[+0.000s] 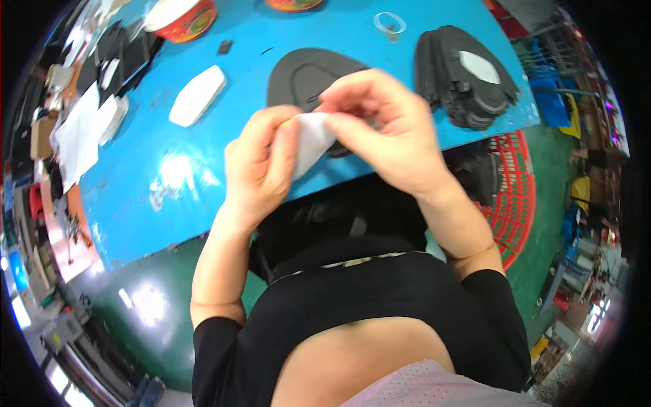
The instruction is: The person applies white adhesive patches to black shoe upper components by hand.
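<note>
Both hands are raised over the near edge of the blue table, with a small white sheet-like piece (313,139) between them. My left hand (261,159) is closed, pinching the left side of the piece between thumb and fingers. At the piece's upper right corner, my right hand (390,129) is closed too, thumb and fingertips meeting there. Behind the hands lies a flat black rounded pad (298,74) with a grooved outline, partly hidden by them. To its right sits a stack of similar black pads (437,74), a white patch (479,67) on top.
A stack of white pieces (197,96) lies left on the blue table (135,197). More white sheets (80,139) and black material (125,51) are at its left edge. Red tubs (182,19) and a clear ring (390,23) stand farther back. A red perforated mat (512,197) is on the floor.
</note>
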Action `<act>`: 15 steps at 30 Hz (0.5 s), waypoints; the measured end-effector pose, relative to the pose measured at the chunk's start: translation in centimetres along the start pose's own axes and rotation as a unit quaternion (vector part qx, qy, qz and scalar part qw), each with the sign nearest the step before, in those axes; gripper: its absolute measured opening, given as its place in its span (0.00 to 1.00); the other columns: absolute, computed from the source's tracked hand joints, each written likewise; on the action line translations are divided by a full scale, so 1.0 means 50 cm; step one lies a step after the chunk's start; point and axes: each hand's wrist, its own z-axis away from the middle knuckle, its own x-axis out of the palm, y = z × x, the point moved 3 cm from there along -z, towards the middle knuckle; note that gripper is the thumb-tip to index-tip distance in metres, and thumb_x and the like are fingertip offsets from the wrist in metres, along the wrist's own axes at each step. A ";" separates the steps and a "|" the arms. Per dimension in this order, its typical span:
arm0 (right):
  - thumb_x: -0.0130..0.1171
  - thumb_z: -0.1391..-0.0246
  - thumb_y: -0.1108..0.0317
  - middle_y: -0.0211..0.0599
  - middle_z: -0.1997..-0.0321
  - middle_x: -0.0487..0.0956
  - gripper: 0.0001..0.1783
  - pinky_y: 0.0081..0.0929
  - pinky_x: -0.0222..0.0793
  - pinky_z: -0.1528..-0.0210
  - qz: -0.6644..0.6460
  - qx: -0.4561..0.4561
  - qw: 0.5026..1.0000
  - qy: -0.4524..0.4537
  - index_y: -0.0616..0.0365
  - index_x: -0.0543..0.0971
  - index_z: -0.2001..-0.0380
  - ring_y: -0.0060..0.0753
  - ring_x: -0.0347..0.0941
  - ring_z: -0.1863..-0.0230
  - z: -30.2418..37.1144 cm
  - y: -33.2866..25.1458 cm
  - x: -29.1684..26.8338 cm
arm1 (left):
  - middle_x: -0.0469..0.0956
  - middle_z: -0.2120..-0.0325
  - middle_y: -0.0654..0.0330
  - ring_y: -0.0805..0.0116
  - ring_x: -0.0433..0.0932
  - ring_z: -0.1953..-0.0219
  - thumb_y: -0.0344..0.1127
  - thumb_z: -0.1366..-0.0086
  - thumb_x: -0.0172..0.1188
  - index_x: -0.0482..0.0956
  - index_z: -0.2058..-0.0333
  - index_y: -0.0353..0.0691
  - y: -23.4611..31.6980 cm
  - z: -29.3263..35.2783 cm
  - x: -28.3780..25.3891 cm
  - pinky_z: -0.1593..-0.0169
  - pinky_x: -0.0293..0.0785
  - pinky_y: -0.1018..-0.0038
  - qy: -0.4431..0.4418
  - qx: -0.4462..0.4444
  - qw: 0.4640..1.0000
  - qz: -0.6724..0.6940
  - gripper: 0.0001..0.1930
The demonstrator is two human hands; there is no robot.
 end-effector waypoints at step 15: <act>0.59 0.54 0.81 0.26 0.72 0.72 0.13 0.14 0.67 0.68 -0.058 -0.023 0.996 0.068 0.57 0.67 0.67 0.14 0.68 0.70 0.002 0.033 0.014 | 0.74 0.60 0.50 0.60 0.73 0.58 0.21 0.49 0.61 0.75 0.58 0.31 0.007 0.047 0.033 0.57 0.70 0.72 0.034 0.096 0.992 -0.072 0.17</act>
